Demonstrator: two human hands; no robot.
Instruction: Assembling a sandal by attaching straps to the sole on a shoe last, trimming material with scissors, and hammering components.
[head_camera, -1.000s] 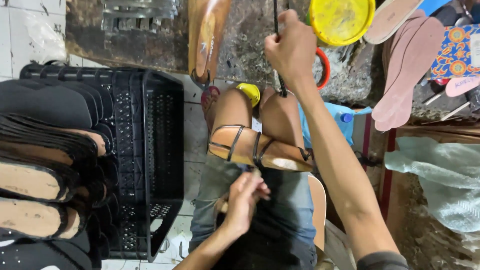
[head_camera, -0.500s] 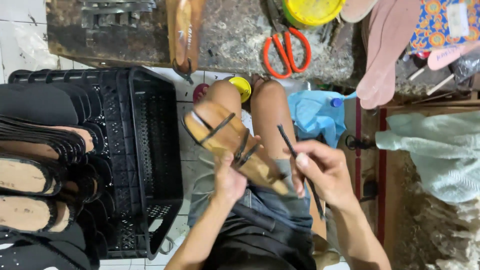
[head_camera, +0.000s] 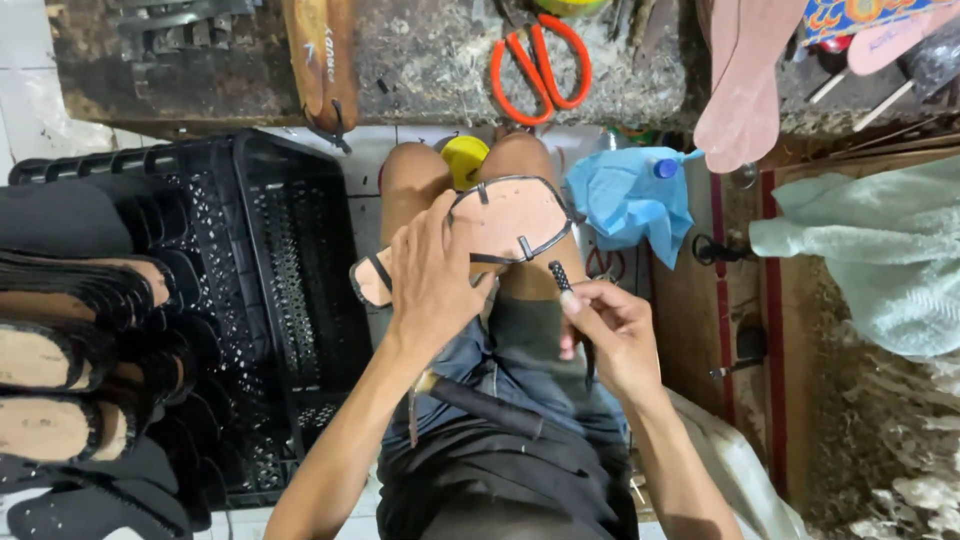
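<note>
Cramped workshop corner, tile floor, worn bench (head_camera: 640, 70) running beyond both hands. Person seated, knees up under the bench edge.

Sandal (head_camera: 490, 225) lies sole-up across the knees, black straps showing around its rim. Left hand (head_camera: 432, 275) clamps over the sandal's near half, fingers spread across the sole, thumb toward the right hand. Right hand (head_camera: 610, 335) sits just right of the sandal, closed around a thin dark tool (head_camera: 560, 276); its knurled tip pokes up past the fingers, close to the sandal edge, contact not clear.

Beyond the hands on the bench: orange scissors (head_camera: 540, 65), a wooden last (head_camera: 322, 60), pink insoles (head_camera: 745, 90). Blue cloth (head_camera: 630, 200) hangs right of the sandal. Left of the left hand: black crate (head_camera: 300, 300) and stacked soles (head_camera: 60, 350). Far right of the right hand: pale green cloth (head_camera: 870, 250).
</note>
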